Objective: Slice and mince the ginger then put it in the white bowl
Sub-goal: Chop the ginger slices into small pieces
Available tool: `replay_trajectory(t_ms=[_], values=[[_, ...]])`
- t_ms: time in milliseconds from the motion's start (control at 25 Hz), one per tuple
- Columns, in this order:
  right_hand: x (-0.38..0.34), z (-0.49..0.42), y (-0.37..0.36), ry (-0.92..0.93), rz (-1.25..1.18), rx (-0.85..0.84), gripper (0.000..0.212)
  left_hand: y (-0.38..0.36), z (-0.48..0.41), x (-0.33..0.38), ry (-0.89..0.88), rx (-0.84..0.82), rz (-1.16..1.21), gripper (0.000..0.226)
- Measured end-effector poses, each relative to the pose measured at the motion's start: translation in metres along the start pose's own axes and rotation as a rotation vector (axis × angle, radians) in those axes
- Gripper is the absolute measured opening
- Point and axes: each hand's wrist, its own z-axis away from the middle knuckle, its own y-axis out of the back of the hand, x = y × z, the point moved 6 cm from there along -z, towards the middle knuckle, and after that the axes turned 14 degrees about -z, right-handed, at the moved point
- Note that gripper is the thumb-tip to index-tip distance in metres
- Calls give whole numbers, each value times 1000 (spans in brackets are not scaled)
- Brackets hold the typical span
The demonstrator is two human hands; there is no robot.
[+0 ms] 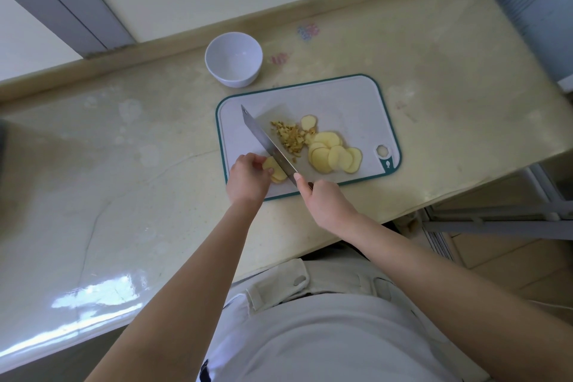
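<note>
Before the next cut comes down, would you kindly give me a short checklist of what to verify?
1. Left hand holds the ginger stack steady: ok.
2. Left hand clear of the knife edge: cannot tell.
3. Right hand grips the knife handle firmly: ok.
4. Cutting board lies flat on the counter: ok.
5. White bowl empty and near the board: ok.

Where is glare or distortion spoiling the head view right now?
Head view: window glare streaks the countertop at lower left, clear of the cutting board; wide-angle distortion bows the counter edges; knife, minced ginger and ginger slices are evenly lit, slightly soft.
</note>
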Motion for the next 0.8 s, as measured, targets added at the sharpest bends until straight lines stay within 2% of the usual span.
replay_trajectory(t_ms=[280,800], values=[[3,-2,7,-24,-21,-35,55,-2,1,1,1,2,0,26],[2,6,12,24,-69,31,66,0,1,-1,22,-26,58,26]])
